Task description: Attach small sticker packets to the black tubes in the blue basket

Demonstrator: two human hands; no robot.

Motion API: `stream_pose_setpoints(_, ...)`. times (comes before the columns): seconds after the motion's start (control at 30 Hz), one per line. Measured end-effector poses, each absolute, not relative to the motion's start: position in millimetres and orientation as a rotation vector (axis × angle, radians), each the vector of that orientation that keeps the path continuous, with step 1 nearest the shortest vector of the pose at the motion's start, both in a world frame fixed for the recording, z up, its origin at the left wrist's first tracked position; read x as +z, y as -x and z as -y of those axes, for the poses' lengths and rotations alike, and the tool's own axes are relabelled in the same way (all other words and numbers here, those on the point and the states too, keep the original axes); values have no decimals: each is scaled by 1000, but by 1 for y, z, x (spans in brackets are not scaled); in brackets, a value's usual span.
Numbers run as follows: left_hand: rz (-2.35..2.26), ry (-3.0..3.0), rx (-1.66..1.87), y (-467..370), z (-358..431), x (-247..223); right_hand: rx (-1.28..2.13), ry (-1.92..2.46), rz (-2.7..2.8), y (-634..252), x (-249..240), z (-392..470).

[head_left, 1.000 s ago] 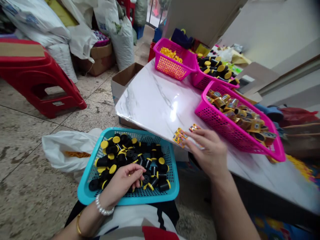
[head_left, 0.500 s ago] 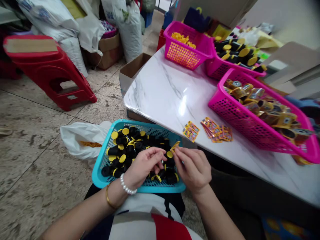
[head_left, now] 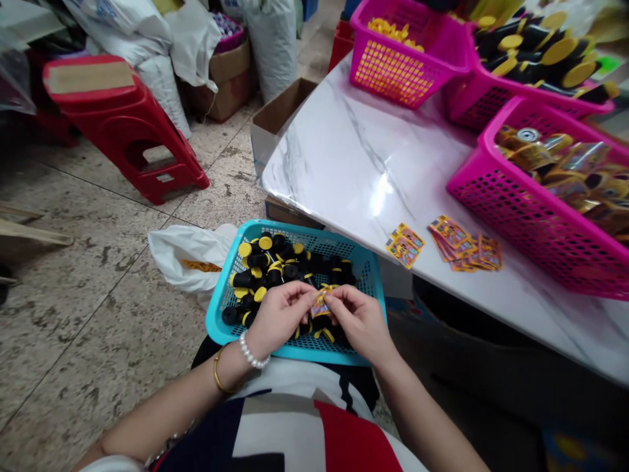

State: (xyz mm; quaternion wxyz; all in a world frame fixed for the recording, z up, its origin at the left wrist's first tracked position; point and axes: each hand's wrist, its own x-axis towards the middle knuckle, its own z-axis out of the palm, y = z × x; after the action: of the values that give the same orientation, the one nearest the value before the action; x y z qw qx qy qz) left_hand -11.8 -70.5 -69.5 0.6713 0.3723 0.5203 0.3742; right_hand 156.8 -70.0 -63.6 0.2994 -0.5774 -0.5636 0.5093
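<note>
My left hand [head_left: 281, 316] and my right hand [head_left: 361, 321] meet over a blue basket [head_left: 215, 320] on my lap. Between them is a small orange printed card [head_left: 320, 305], pinched at its upper edge by the fingertips of both. Black cylindrical pieces with yellow caps [head_left: 260, 294] fill much of the basket beneath. On the white marbled table [head_left: 339, 164], a small orange card stack [head_left: 405, 245] lies near the edge, with a fanned pile of similar cards [head_left: 464, 246] to its right.
Pink baskets [head_left: 531, 210] with yellow and black parts line the table's far and right sides. A red stool [head_left: 128, 124] stands on the floor at the left. An open cardboard box [head_left: 282, 115] and a white bag [head_left: 189, 252] are beside the table.
My left hand has come to the card that my right hand held, and both now grip it, lower over the basket. The view has shifted, so the surroundings sit differently.
</note>
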Motion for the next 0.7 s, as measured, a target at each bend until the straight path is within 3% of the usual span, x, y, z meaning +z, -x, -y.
stream_pose_setpoints(0.13,-1277,-807,1028,19,81,-68,1266,1614,1364,-151,-70,73)
stream_pose_setpoints(0.47,-1386,-1011,1002,26,92,-70,910,1468,1720,-133,-79,94)
stream_pose_setpoints(0.7,-1388,-743,917,45,96,-71,1045,1231,1962,-129,-73,80)
